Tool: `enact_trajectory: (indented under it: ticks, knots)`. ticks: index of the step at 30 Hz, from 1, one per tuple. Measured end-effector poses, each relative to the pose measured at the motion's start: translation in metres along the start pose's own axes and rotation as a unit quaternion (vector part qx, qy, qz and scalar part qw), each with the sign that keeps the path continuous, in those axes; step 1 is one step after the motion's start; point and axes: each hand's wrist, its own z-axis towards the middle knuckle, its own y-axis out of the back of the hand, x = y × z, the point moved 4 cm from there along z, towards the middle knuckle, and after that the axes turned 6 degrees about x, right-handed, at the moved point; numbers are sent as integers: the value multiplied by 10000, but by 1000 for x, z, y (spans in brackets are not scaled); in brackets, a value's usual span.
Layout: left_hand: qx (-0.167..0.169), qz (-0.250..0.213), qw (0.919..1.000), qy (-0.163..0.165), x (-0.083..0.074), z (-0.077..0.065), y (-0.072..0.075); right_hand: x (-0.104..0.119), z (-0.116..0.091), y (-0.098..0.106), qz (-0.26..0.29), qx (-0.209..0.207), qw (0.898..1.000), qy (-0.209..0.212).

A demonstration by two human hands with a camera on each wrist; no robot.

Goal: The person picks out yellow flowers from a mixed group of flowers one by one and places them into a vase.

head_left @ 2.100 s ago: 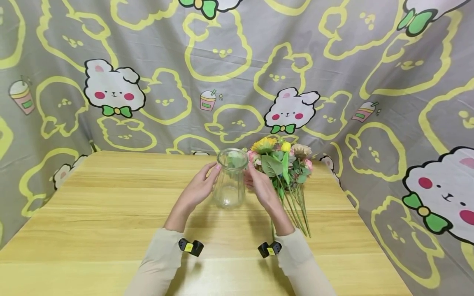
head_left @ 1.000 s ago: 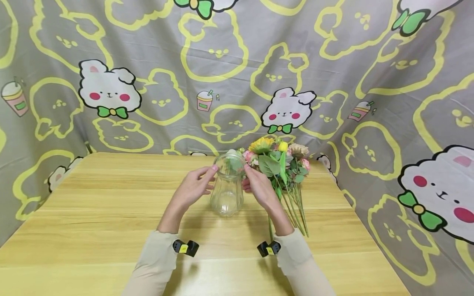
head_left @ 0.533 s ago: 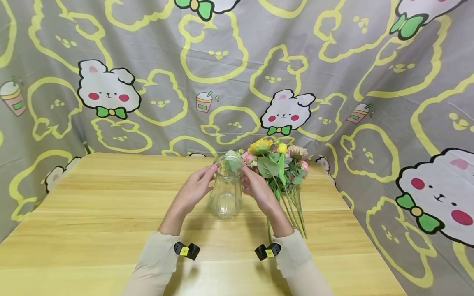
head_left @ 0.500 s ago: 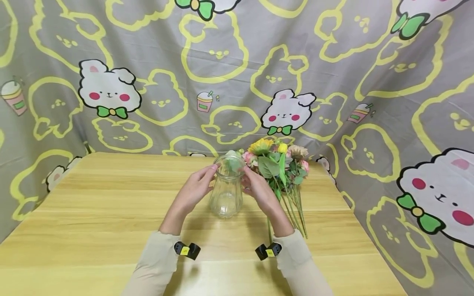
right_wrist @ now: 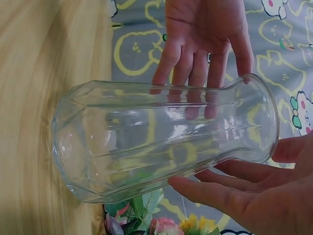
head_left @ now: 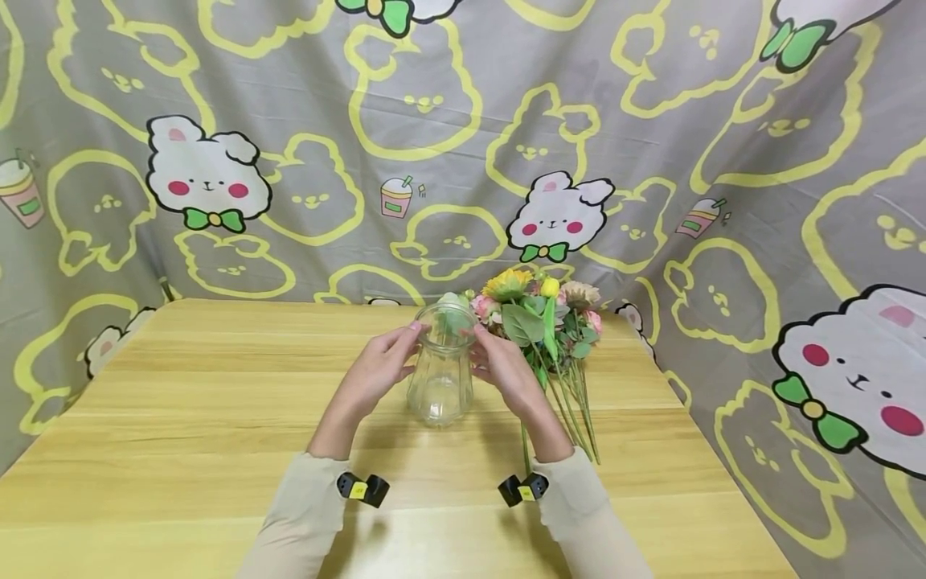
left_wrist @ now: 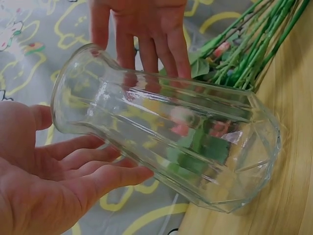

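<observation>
Vase (head_left: 440, 386): clear, glossy glass; ribbed with long flat panels, broad and angular at the base, narrowing to a neck and flaring into a round rim. Upright between both hands; base on or just above the wood, cannot tell which.

Left hand (head_left: 372, 370): at the left side of the vase; open, fingers extended along the glass, thumb up by the rim. Not wrapped round the body.

Right hand (head_left: 510, 374): at the right side of the vase; open likewise, fingers extended against the glass, thumb by the rim.

Flowers (head_left: 524, 324): mixed bunch, lying just right of the vase. Including a many-petalled yellow bloom (head_left: 509, 283), a smooth yellow bud (head_left: 550, 287), a ruffled beige bloom (head_left: 580, 293), pink blooms and broad green leaves. Thin green stems (head_left: 587, 410), trailing nearer than the vase.

Table (head_left: 217, 418): pale, streaked wood grain, beneath the vase.

Fabric (head_left: 304, 96): grey, softly creased, printed with yellow outlines and white rabbits; hung behind the vase.

Sleeves (head_left: 307, 490): plain, cream, nearer than the vase.
</observation>
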Motion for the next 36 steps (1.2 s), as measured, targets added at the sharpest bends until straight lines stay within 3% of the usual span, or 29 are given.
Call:
enact_trajectory:
  ticks: [13, 19, 24, 31, 36]
  knots:
    - [47, -48, 10000, 2, 1, -1, 1, -1, 0, 2, -227, -82, 9996, 119]
    - [65, 24, 10000, -51, 2, 0, 4, 2, 0, 11, -443, -401, 9981, 171]
    - [54, 10, 10000, -44, 1, -1, 5, 5, -2, 30, -681, -893, 9933, 279]
    - [67, -68, 9999, -54, -1, -2, 3, 5, -8, 72, -995, -1715, 9797, 298]
    - [47, -51, 10000, -32, -1, -1, 3, -1, -14, 97, -1657, -2225, 9605, 206]
